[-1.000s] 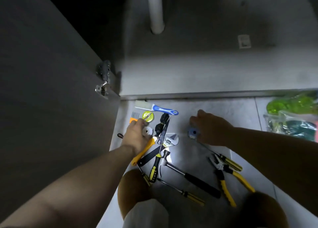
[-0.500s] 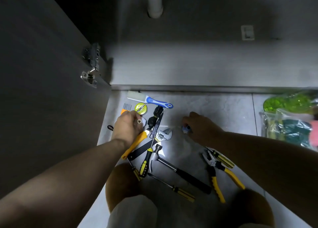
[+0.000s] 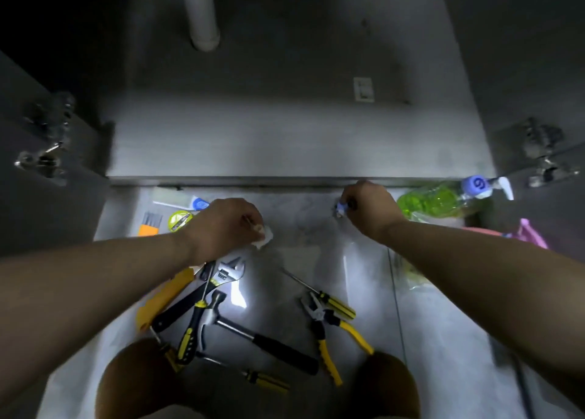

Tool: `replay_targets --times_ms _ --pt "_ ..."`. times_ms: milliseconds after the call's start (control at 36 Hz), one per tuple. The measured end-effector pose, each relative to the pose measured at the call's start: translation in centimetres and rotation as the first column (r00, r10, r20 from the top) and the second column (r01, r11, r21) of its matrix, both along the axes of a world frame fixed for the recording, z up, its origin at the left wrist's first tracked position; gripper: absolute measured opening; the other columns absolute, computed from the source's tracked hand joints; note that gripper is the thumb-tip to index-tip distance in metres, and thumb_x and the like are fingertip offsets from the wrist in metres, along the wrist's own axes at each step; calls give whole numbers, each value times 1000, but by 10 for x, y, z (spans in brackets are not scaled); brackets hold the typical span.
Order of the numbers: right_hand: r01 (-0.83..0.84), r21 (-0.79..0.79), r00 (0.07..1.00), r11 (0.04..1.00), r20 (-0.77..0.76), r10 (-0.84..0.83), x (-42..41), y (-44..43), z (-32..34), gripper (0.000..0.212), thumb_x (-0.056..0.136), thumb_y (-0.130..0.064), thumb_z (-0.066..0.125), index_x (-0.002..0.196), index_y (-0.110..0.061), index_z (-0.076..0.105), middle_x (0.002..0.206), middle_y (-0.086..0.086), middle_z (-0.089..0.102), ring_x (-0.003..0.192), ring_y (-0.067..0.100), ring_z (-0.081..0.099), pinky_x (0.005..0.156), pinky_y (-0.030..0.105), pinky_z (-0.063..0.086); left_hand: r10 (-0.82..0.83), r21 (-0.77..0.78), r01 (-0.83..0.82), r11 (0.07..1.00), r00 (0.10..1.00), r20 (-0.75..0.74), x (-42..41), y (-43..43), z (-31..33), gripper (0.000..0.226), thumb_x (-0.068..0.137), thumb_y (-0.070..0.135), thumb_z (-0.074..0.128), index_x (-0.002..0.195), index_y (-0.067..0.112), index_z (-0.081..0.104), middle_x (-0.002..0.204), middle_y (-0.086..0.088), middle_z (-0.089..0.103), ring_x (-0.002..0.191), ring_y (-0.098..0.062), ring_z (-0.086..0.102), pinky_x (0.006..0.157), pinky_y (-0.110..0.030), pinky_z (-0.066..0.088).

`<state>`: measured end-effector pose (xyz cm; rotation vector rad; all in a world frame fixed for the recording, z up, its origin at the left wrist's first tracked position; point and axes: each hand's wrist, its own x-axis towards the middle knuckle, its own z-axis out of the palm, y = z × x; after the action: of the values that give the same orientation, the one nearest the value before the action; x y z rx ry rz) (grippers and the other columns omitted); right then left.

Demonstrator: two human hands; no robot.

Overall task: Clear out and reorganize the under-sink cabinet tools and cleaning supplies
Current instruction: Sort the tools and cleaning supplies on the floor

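Both hands reach over the tiled floor (image 3: 300,228) just in front of the open cabinet (image 3: 285,140), whose bare base fills the upper middle of the frame. The left hand (image 3: 221,225), centre-left, has its fingers curled and pinches a small white object (image 3: 265,240) at its fingertips. I cannot tell what the object is. The right hand (image 3: 368,208), centre-right and close to the cabinet's front edge, is curled round a small blue-and-white object (image 3: 341,209), mostly hidden by the fingers.

The tools lie spread on the floor in the lower middle, between the person's knees and the hands:
- an adjustable wrench (image 3: 228,271) just below the left wrist
- a yellow utility knife (image 3: 164,298) beside it
- a hammer (image 3: 253,336) with a black grip
- yellow-handled pliers (image 3: 326,323) touching a striped screwdriver (image 3: 334,301)

Partly behind the left hand sit a blue-handled scraper (image 3: 186,202) and a round yellow-green tape (image 3: 179,220).

At the right edge a green bottle (image 3: 433,202) lies on its side, pump head pointing right. A white drain pipe (image 3: 202,13) comes down at the top, and a door hinge (image 3: 41,159) shows at the left – blurred.
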<state>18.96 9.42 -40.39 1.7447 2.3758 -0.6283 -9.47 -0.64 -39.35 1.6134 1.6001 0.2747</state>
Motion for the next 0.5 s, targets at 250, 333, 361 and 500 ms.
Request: replay_targets --times_ms 250,333,361,500 --pt "160 61 985 985 -76 -155 5 -6 -20 25 88 -5 59 104 -12 76 111 14 68 102 32 63 92 35 49 -177 -217 201 955 977 122 46 39 -12 18 87 22 78 95 13 64 94 -3 70 81 -19 65 79 -41 58" --pt "254 30 960 967 -131 -248 1 -11 -26 34 86 0 57 113 -12 73 116 15 66 106 31 61 93 29 45 -58 -271 113 956 977 205 64 28 -30 21 85 18 80 97 10 65 94 -14 72 79 -21 66 79 -45 59" --pt "281 14 948 960 -162 -275 -1 -12 -26 37 85 2 56 115 -11 72 116 16 65 107 31 61 93 29 45 18 -289 60 955 966 258 68 22 -34 22 84 14 81 97 7 65 94 -19 72 78 -21 64 77 -45 59" --pt "371 -29 893 928 -264 -365 -8 -27 -23 45 79 6 57 123 -7 59 126 16 53 108 32 56 92 38 48 232 -360 -100 928 909 347 80 1 -45 24 78 -2 83 95 0 67 89 -24 70 75 -20 63 64 -30 57"
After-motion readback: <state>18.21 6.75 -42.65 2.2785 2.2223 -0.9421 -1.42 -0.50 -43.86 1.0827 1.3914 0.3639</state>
